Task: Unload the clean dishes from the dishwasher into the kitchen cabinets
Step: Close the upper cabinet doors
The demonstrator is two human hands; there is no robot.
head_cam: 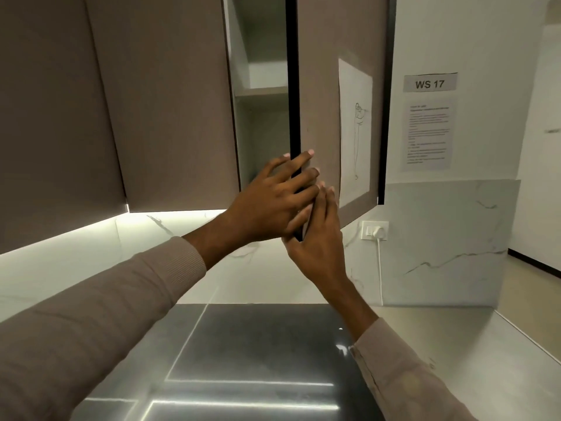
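Black glass of the cooktop (243,354) lies nearest, under both outstretched arms. No dish or dishwasher shows; the task's thing here is the upper cabinet door (318,101), ajar. Both hands crowd its free edge, so I judge a fingertip could be nipped if it swings shut. The left hand (270,205) lays spread, nearly straight fingers across that edge. The right hand (318,247) pinches the lower corner, thumb behind, fingers flat up the face. Beyond, a cabinet shelf (261,91).
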